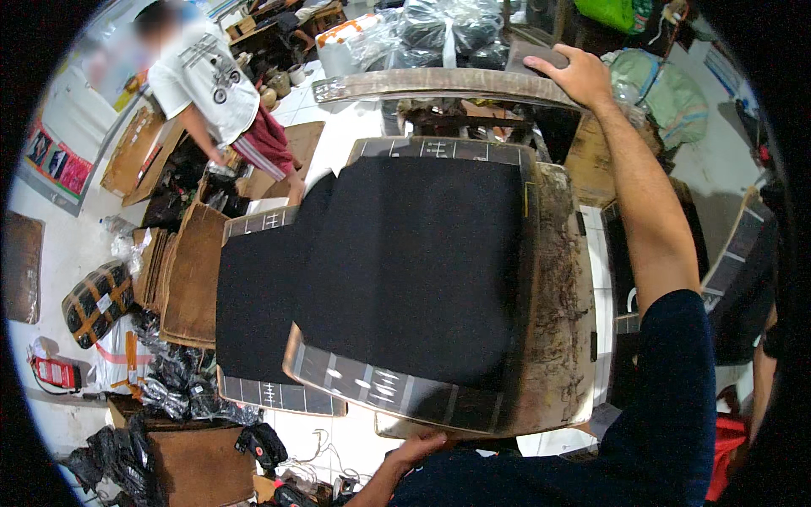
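A large flat board with a matte black middle lies on a worn wooden table. Its far and near ends carry a grey border with white lines and marks. To the left, a similar black board partly sits under it. My left hand is at the near edge of the board and table, fingers stretched out, partly hidden by my dark clothing. Reaching far forward, my right hand is closed on a grey-brown block by the right end of a long wooden bar.
A person in a white T-shirt stands at the far left. Brown boards lean beside the table. Black plastic bags and a taped parcel lie on the left. Clear-wrapped bundles are behind the bar. Another person's arm shows at right.
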### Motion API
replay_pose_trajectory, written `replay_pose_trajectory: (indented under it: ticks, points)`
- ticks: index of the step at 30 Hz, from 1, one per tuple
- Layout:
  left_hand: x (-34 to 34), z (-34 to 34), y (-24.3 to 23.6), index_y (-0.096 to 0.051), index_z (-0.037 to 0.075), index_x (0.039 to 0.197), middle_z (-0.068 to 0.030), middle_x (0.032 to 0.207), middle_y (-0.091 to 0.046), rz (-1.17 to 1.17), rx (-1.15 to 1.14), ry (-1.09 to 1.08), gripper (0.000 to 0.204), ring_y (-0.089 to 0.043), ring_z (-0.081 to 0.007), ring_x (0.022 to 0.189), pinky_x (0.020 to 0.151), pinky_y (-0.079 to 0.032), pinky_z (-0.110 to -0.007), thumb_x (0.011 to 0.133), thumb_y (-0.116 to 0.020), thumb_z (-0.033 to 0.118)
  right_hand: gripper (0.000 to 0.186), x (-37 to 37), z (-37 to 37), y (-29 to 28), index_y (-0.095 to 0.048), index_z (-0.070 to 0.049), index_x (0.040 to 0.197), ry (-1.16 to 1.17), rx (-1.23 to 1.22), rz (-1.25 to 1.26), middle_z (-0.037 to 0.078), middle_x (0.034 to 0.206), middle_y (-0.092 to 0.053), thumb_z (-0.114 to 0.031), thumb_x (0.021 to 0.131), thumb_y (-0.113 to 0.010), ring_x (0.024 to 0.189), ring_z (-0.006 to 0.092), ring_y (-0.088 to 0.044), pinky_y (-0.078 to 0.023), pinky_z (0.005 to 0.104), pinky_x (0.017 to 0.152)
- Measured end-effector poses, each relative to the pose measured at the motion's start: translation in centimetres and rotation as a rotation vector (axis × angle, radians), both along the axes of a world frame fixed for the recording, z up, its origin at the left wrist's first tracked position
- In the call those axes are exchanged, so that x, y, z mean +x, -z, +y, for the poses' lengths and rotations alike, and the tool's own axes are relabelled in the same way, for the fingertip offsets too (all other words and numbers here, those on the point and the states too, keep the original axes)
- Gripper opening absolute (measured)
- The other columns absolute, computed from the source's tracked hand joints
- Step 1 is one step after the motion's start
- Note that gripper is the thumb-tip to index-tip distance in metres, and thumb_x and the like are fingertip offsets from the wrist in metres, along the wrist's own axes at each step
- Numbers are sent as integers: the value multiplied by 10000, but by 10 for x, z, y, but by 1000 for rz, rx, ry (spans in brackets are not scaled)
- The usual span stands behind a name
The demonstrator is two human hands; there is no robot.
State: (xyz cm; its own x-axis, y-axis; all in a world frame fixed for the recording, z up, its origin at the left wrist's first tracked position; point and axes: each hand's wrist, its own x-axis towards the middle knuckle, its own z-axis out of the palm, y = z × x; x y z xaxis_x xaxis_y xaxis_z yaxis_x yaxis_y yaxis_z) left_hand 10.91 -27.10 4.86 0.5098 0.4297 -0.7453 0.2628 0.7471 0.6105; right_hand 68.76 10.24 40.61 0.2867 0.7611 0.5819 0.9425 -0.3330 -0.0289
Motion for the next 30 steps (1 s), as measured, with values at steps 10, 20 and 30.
replay_pose_trajectory:
  ticks: [10,20,30]
  points:
    - [-97,172,11,-621,-42,1291,-294,1224,-660,1168,1477,-252,661,-593,-477,1192,1115,-427,-496,870,-810,430,968,-7,-8,9,-721,-133,1295,30,40,-2,181,1216,-737,-907,723,-618,1155,354,-693,-530,471,1016]
    - [-84,45,19,-640,-17,954,-150,795,-709,996,774,-444,661,-679,-288,745,748,-538,-431,724,-926,532,964,-11,-8,2,-728,-165,1289,29,48,-27,181,1190,-744,-931,721,-581,1132,370,-699,-531,485,1007]
    - [-58,52,-5,-587,-30,1035,-138,880,-656,888,863,-175,738,-628,-276,830,785,-522,-408,684,-960,501,791,-29,-16,-19,-790,-123,1034,-26,57,74,210,1068,-754,-846,750,-640,1057,388,-710,-547,496,929]
